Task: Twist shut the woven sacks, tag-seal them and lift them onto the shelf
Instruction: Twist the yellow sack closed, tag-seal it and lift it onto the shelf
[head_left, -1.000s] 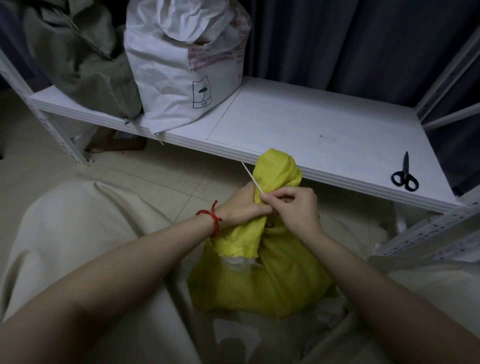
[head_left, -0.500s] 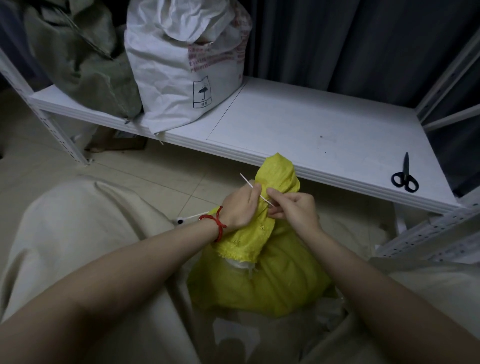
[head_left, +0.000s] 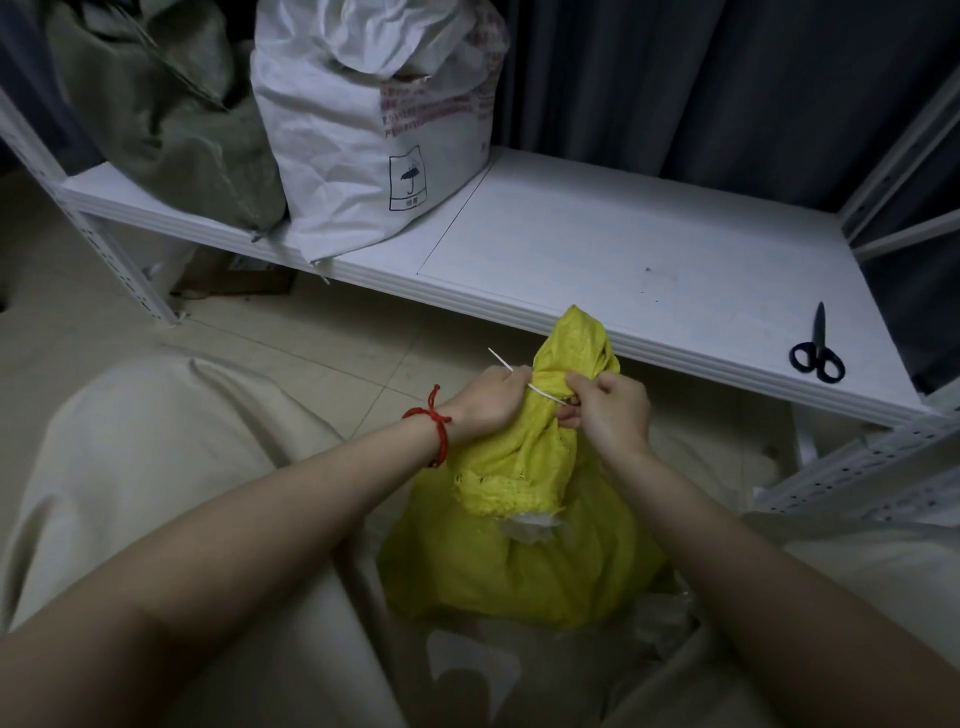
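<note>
Yellow sack (head_left: 519, 561), left hand (head_left: 493, 397) gripping its neck, right hand (head_left: 610, 413) pinching tie (head_left: 545, 396), scissors (head_left: 816, 354) on shelf (head_left: 597, 244)

A storeroom corner: a white metal shelf (head_left: 597, 244) on slotted uprights (head_left: 124, 270) carries a filled white sack (head_left: 374, 130) and a green sack (head_left: 171, 114) at its left end. A dark curtain (head_left: 675, 78) hangs behind the shelf, with a pale tiled floor (head_left: 291, 353) and a cardboard box (head_left: 234, 273) below it.

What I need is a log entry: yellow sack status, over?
Left hand grips yellow sack neck, right hand pinches white tie across it. Sack on floor, unshelved. Scissors on shelf.
</note>
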